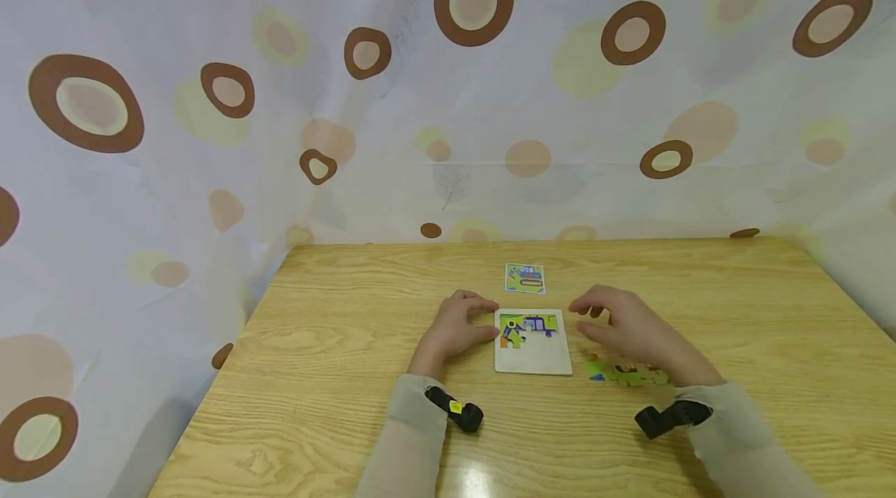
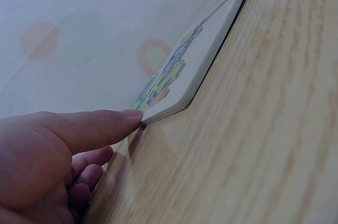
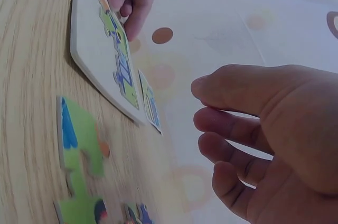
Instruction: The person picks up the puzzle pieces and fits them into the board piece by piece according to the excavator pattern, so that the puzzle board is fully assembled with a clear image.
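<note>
Over the puzzle board [image 1: 535,359]: room to come down from above between the two hands, with bare surface at the front and joined pieces [image 1: 533,324] at the back and back left
Left edge: blocked by the left hand [image 1: 458,327], its thumb touching the board
Right edge: a slim gap, then the fingers of the right hand [image 1: 623,325]
Front edge: open desk [image 1: 553,440] for a way in, between the left wrist camera [image 1: 470,417] and the right wrist camera [image 1: 652,423]
Loose pieces [image 1: 628,375]: in the way at the right front, beneath the right hand
Card [image 1: 525,278]: flat behind the board, a strip of desk between
Patterned sheet [image 1: 392,120]: wall-like barrier past the far edge
</note>
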`<state>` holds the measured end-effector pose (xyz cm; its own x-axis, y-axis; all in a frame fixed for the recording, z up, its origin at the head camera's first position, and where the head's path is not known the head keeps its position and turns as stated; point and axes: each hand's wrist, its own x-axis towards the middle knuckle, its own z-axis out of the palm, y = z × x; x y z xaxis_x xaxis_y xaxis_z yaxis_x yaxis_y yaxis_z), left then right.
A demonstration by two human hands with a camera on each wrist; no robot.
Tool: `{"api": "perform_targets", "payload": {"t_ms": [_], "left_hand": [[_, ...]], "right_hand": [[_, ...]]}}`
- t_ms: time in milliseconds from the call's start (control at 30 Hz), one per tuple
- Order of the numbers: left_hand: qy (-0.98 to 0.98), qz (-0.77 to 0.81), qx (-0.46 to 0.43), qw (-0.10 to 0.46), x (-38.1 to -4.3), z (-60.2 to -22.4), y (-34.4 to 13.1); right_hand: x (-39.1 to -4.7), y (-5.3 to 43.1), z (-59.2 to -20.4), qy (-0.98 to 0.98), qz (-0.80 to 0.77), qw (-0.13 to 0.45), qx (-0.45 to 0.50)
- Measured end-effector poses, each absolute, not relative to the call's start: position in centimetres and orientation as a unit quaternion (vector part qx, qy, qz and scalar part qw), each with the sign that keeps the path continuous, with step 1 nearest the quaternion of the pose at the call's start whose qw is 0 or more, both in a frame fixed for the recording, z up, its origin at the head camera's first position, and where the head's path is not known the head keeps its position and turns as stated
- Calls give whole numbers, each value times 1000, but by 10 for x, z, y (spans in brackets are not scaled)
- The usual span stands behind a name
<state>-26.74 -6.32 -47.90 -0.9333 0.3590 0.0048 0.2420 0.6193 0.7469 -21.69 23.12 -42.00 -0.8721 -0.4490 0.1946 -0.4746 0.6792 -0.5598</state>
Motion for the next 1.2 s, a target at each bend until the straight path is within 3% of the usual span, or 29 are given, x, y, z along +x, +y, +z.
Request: {"api": "perform_targets", "payload": {"t_ms": [567, 1200], "left_hand": [[899, 398, 168, 74, -266, -478, -63], [900, 396, 166, 75, -267, -478, -64]], "right_hand": [[-216, 272, -428, -924, 298, 13, 238], [-217, 286, -441, -925, 312, -52, 212]]}}
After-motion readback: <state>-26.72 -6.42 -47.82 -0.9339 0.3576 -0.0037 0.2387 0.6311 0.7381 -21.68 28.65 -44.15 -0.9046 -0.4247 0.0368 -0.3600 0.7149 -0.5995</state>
